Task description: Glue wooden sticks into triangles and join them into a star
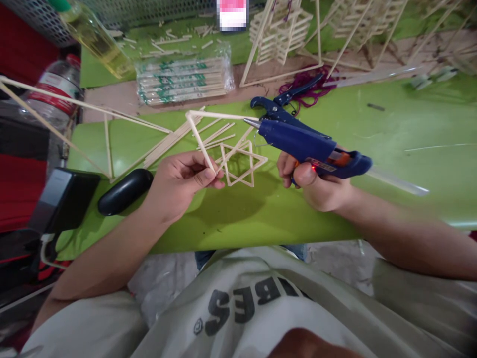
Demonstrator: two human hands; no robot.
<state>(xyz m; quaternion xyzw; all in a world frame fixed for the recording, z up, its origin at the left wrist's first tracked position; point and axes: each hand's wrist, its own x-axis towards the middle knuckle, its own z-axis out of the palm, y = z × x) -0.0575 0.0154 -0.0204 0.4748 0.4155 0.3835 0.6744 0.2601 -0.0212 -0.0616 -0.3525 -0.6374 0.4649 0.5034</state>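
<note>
Pinched in my left hand [186, 176] is one corner of a triangle of wooden sticks [201, 139], held above the table. My right hand [316, 184] grips a blue hot glue gun [298, 141] with a small red light lit and a clear glue stick [398, 181] protruding from its back. The gun's metal nozzle points left, close to the triangle's right corner; whether they touch I cannot tell. Beneath, a six-pointed star of sticks [253, 166] lies on the green table [238, 219]. Loose wooden sticks [175, 139] are beyond my left hand.
Dark blue cutters [278, 104] and purple string [307, 89] lie behind the glue gun. Packaged chopsticks [182, 79], an oil bottle [99, 42] and stick structures [281, 37] stand farther back. A black oval case [124, 191] sits by my left forearm.
</note>
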